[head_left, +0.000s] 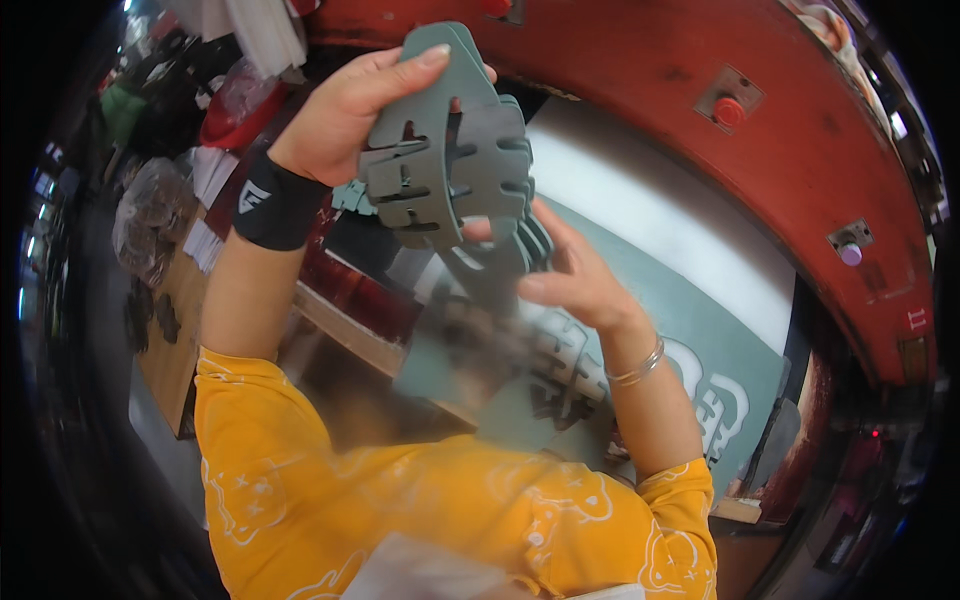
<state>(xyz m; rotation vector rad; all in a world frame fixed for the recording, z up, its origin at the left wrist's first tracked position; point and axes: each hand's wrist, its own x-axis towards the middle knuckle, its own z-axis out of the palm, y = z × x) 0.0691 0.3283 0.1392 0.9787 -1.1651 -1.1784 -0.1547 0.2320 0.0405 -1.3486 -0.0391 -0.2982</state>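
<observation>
- Left hand [345,110]: raised, fingers curled shut round top of a stack of grey-green die-cut pieces [445,150]; black wristband [275,205] on the wrist.
- Pieces: flat, slotted, rounded top w/ cut-out bars; several layers fanned slightly; held up in the air between both hands, above the sheet.
- Right hand [575,280]: fingers mostly extended, half-open, tips touching lower edge of the stack; no full grip, more a steadying/squaring touch. Silver bangle [640,365] on the wrist.
- Sheet [660,330]: same grey-green, lies on the press bed below, w/ white outlines where shapes were cut; part blurred.
- Red press frame [760,160]: arcs over the bed, w/ buttons.
- Step (judged): gathering cut pieces into one stack, aligning edges.
- Next move calls for (judged): firm left-hand hold, right hand evening the lower edges so no layer slips.
- Left bkgd: bags, paper stacks, indistinct.
</observation>
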